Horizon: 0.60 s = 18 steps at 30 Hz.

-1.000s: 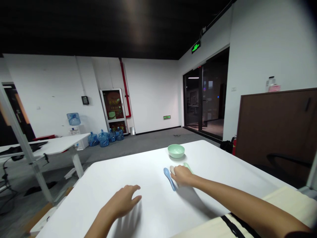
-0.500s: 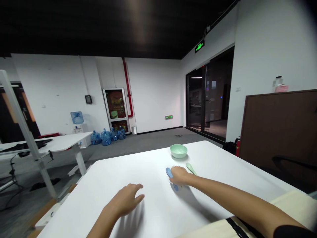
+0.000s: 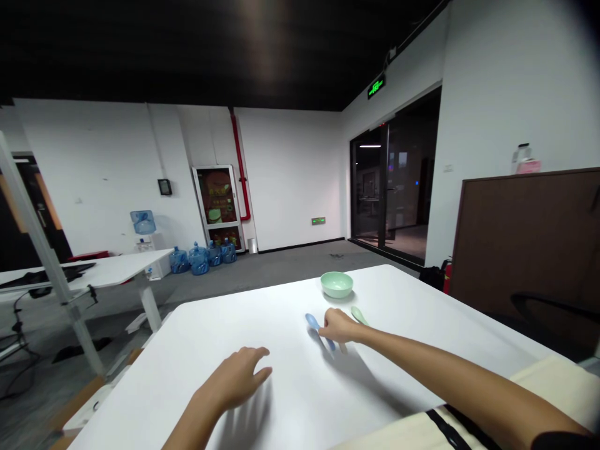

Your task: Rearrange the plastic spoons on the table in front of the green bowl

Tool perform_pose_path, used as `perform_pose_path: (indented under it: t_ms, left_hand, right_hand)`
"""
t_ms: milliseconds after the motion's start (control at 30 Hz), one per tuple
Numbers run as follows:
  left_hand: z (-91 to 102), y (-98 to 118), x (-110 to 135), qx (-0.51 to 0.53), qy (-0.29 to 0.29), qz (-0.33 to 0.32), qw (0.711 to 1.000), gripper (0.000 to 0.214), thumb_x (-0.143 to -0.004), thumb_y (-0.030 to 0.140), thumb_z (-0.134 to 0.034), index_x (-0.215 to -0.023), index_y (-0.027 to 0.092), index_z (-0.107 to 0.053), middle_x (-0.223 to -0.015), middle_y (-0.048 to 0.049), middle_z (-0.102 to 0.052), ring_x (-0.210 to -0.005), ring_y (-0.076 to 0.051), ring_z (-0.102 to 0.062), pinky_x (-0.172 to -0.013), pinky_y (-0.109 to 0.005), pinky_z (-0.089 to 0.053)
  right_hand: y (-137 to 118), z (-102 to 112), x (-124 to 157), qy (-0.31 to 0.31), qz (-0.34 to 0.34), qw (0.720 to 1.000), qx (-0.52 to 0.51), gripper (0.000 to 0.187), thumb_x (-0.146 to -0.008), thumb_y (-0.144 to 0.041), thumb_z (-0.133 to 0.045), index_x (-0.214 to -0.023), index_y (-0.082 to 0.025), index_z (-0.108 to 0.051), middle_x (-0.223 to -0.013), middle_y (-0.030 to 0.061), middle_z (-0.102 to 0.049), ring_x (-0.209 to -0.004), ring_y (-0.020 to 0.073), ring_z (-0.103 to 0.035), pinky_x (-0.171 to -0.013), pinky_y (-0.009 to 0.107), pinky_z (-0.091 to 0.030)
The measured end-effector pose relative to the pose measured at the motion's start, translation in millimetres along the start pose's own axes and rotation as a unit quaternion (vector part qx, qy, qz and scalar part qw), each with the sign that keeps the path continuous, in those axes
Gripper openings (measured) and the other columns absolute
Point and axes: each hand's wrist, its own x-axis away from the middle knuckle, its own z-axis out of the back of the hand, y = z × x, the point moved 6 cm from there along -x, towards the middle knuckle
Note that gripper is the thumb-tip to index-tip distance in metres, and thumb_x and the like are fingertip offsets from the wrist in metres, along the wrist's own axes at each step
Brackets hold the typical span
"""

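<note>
My right hand (image 3: pixel 339 326) is closed on a blue spoon (image 3: pixel 312 322), whose bowl points away to the left and whose handle end shows below my fingers. Just right of that hand lies a light green spoon (image 3: pixel 359 315), partly hidden behind my wrist. Farther back on the white table (image 3: pixel 281 325) stands a green bowl (image 3: pixel 337 285) with nothing visible in it. My left hand (image 3: pixel 244 377) hovers over the table at the left, fingers apart and holding nothing.
A cream cloth with a black strap (image 3: pixel 403 436) lies along the near edge. To the left is another white table (image 3: pixel 135 262), with blue water bottles (image 3: pixel 199 259) on the floor beyond. A brown cabinet (image 3: pixel 520 250) stands at the right.
The blue spoon has turned, its bowl swinging left and lifting slightly off the table in my right hand. My left hand has stayed nearly still.
</note>
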Motion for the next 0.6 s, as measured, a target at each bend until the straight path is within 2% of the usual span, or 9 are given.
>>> perform_pose_path:
  t_ms: [133, 300, 433, 600]
  left_hand:
    - [0.4, 0, -1, 0.003, 0.002, -0.001, 1.000, 0.057, -0.081, 0.063, -0.038, -0.126, 0.031, -0.053, -0.126, -0.0053, -0.059, -0.115, -0.029, -0.053, -0.094, -0.040, -0.041]
    - [-0.8, -3, -2, 0.005, 0.005, -0.004, 1.000, 0.058, -0.080, 0.064, -0.038, -0.125, 0.030, -0.054, -0.126, -0.0057, -0.059, -0.115, -0.028, -0.053, -0.094, -0.038, -0.040]
    - [-2.6, -4, -3, 0.007, 0.006, -0.006, 1.000, 0.059, -0.080, 0.066, -0.038, -0.125, 0.030, -0.054, -0.126, -0.0054, -0.059, -0.115, -0.028, -0.053, -0.094, -0.038, -0.040]
    - [-1.3, 0, -1, 0.000, 0.002, -0.002, 1.000, 0.058, -0.080, 0.065, -0.038, -0.124, 0.031, -0.054, -0.125, -0.0057, -0.060, -0.115, -0.028, -0.053, -0.095, -0.038, -0.041]
  right_hand:
    - [28, 33, 7, 0.049, -0.005, 0.998, 0.026, 0.026, -0.075, -0.034, -0.055, -0.064, -0.013, -0.065, -0.064, 0.0041, -0.064, -0.059, 0.0113, -0.056, -0.049, 0.019, -0.030]
    - [91, 61, 19, 0.086, -0.086, 0.988, 0.097, 0.026, -0.077, -0.036, -0.053, -0.072, -0.013, -0.064, -0.075, 0.0079, -0.065, -0.064, 0.0146, -0.057, -0.054, 0.022, -0.030]
    - [139, 67, 27, 0.093, -0.156, 0.978, 0.105, 0.024, -0.080, -0.036, -0.053, -0.082, -0.014, -0.062, -0.087, 0.0102, -0.064, -0.072, 0.0172, -0.059, -0.057, 0.024, -0.031]
    - [168, 67, 34, 0.096, -0.199, 0.970, 0.103, 0.022, -0.082, -0.034, -0.052, -0.089, -0.014, -0.061, -0.095, 0.0122, -0.062, -0.079, 0.0202, -0.060, -0.059, 0.025, -0.033]
